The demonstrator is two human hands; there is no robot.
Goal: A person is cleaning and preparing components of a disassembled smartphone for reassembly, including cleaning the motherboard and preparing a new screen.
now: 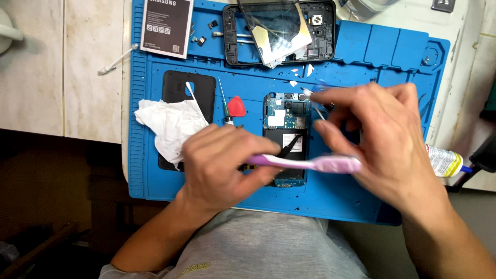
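My left hand (222,165) is closed around a pink-and-purple toothbrush (315,164) that lies across the lower part of an opened phone (287,116). A black pointed tool (290,145) sticks out from the same hand over the phone. My right hand (382,137) pinches a thin cotton swab (314,103) with its white tip by the phone's top right corner. Its lower fingers rest against the toothbrush's thick end. The phone shows its circuit board and lies on a blue work mat (361,51).
A crumpled white tissue (173,124) lies on a black back cover (188,85) to the left. A red pick (236,107) and a thin screwdriver (223,101) are beside them. A battery (166,26), a phone frame with loose glass (279,31) and a glue tube (444,160) are also there.
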